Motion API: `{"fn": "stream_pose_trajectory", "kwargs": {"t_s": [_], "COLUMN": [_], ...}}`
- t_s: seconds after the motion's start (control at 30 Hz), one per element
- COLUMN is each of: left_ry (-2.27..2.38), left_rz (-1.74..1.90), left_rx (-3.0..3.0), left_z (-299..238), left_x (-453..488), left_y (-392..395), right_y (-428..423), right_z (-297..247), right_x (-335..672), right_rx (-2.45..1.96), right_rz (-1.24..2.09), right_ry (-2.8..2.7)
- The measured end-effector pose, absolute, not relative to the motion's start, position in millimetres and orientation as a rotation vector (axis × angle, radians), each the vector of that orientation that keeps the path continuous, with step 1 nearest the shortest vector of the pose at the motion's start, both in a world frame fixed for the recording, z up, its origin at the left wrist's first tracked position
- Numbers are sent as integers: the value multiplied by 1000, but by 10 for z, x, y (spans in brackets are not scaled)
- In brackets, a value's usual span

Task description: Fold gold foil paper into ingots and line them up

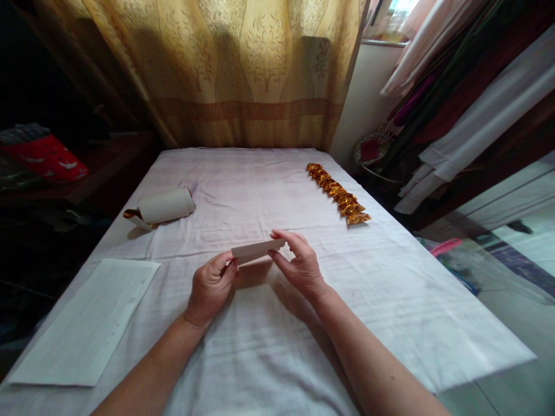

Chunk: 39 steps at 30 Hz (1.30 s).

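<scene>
A narrow strip of folded pale paper (255,250) is stretched between my two hands, a little above the cloth-covered table (277,358). My left hand (211,284) pinches its left end between thumb and fingers. At the other end, my right hand (302,263) has thumb and fingertips closed on the strip. Up and to the right lies a row of folded shiny gold pieces (338,193), overlapping one another. A roll of paper (167,205), white outside with gold showing at its loose end, rests to the left.
A flat pale sheet (89,320) with faint printing lies at the table's left. Beyond the far edge hangs a gold curtain (264,63). Clothes (472,110) hang at the right. A red bag (54,159) stands on a dark surface at left.
</scene>
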<state>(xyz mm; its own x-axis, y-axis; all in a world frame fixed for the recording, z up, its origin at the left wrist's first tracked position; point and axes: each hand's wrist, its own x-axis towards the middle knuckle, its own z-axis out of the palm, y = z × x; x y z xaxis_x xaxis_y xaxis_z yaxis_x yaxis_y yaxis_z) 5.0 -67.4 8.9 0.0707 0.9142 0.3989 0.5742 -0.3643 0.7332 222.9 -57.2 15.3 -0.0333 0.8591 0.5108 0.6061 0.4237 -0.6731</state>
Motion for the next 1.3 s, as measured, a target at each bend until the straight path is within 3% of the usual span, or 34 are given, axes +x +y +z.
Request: {"fn": "stream_pose_trajectory", "kwargs": {"t_s": [0.2, 0.53, 1.03, 1.3], "left_ry": [1237, 1149, 1420, 1642], "left_rz": [1326, 959, 717, 644], "left_rx": [2332, 2773, 2653, 2529], "left_z": [116, -47, 9, 73], "left_x": [5, -195, -127, -13], "left_y": [-654, -662, -793, -795], "right_y": [-572, -599, -599, -587], "right_z": [191, -99, -142, -96], "right_x": [2295, 2406, 2468, 2379], "right_rx": [-1128, -1138, -1141, -1358], "right_rz": [244, 276, 290, 279], "right_ry": [-1892, -2119, -2172, -2128]}}
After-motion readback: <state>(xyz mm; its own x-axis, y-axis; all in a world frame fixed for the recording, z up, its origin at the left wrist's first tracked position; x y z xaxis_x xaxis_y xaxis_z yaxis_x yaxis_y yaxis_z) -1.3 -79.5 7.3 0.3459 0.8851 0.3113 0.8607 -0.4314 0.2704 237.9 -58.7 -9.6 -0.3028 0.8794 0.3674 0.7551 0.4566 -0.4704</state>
